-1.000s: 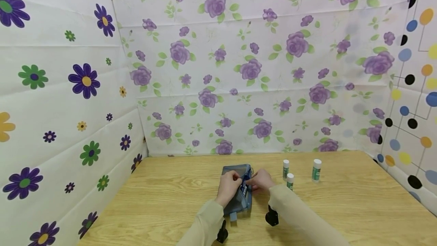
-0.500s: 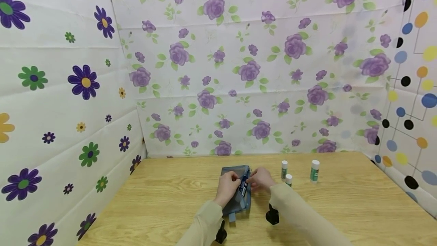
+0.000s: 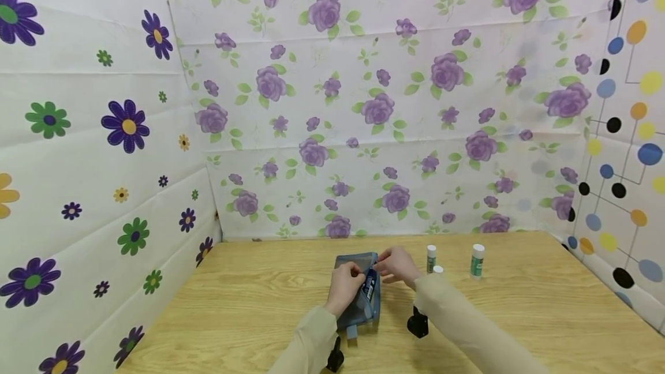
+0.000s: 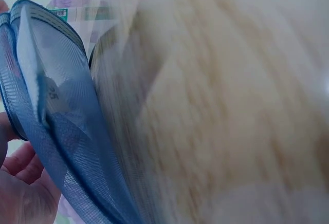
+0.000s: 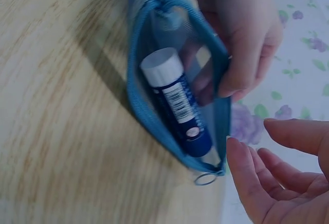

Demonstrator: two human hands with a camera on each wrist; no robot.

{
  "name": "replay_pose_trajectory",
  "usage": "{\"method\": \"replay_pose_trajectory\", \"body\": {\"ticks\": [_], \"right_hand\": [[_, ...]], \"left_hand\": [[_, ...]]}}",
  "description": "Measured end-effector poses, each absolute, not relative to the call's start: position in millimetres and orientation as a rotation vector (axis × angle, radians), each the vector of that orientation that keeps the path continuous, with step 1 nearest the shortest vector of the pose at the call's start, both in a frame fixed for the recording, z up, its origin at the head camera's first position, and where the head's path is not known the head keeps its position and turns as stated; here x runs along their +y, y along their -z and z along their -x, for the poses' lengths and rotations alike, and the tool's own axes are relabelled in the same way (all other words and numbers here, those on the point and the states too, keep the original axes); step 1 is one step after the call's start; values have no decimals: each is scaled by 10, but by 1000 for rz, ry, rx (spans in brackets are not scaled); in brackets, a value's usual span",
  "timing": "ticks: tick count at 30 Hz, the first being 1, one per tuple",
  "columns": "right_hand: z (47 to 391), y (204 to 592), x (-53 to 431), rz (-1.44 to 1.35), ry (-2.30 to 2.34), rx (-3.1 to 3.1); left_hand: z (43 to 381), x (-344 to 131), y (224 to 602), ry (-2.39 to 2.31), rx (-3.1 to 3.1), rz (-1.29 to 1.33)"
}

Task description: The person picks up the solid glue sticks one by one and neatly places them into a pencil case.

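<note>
A blue mesh zip pouch (image 3: 358,307) lies on the table, its zipped mouth spread wide. Inside it rests a dark blue glue stick (image 5: 180,106) with a white cap and a barcode label. My left hand (image 3: 344,288) pinches one edge of the mouth between thumb and fingers, seen also in the right wrist view. My right hand (image 5: 288,172) is at the far end of the pouch, thumb and fingers apart with nothing between them. Its index fingertip is right by the pouch corner, close to the zipper's pull ring (image 5: 205,179).
To the right of the pouch stand white-capped tubes with green labels: a larger tube (image 3: 477,262), a smaller tube (image 3: 431,260) and another tube (image 3: 439,269) mostly hidden behind my right forearm. Flower-printed sheets (image 3: 312,103) rise behind the wooden table (image 3: 260,293).
My right hand has drawn back from the pouch's side and moved toward its far end, fingers spreading. The glue stick sits in the pouch, away from that hand. The left hand keeps its pinch.
</note>
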State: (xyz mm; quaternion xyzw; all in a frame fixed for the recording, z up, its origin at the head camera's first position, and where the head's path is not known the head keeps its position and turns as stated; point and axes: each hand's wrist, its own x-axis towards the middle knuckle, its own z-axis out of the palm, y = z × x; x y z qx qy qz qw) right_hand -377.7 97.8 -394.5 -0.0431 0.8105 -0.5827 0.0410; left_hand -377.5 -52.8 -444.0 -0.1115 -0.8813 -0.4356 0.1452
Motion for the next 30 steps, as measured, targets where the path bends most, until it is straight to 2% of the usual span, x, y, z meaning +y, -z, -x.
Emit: {"method": "replay_pose_trajectory", "body": {"ticks": [15, 30], "right_hand": [[3697, 3685, 1094, 239, 1762, 2478], [3710, 3559, 1447, 355, 1822, 2487]], "left_hand": [[3753, -540, 4428, 1264, -2521, 338], [3738, -544, 4435, 1283, -2502, 361]]}}
